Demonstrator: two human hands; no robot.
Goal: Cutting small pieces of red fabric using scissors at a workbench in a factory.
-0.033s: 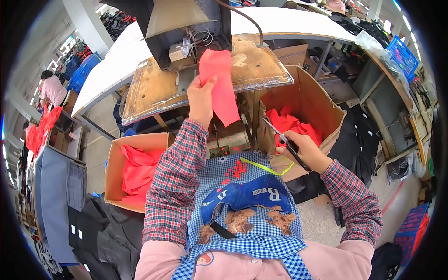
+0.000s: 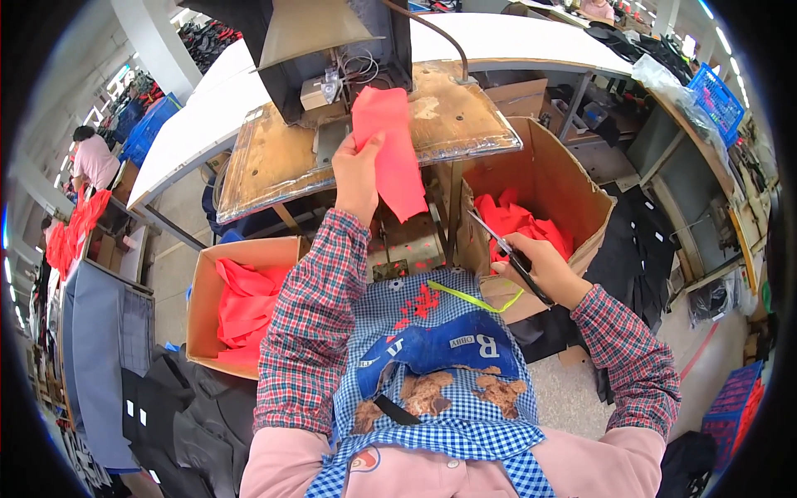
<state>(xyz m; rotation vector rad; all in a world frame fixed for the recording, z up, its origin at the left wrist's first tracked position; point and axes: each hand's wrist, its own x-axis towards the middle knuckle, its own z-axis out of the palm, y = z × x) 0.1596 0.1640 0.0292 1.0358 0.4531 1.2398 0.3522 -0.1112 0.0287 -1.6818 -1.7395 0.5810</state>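
Observation:
My left hand (image 2: 357, 176) is raised at the front of a worn wooden machine table (image 2: 448, 100). Its thumb and fingers pinch the left edge of a flat red fabric piece (image 2: 397, 162), which hangs over the table's front edge. Off to the right, my right hand (image 2: 541, 264) is closed round a pair of scissors (image 2: 516, 259) with dark handles, blades pointing up and left, apart from the fabric. Small red scraps (image 2: 426, 300) lie on my blue checked apron (image 2: 398, 319). A yellow-green strip (image 2: 477, 300) lies across it.
A dark machine housing (image 2: 398, 50) stands over the table. Cardboard boxes with red fabric stand left (image 2: 203, 295) and right (image 2: 581, 178) of me. Black fabric (image 2: 178, 407) lies low on the left, more (image 2: 635, 257) behind the right box. Another person (image 2: 95, 158) is far left.
The red fabric piece in my left hand has shifted very slightly up and to the left. My right hand and the scissors have not visibly moved.

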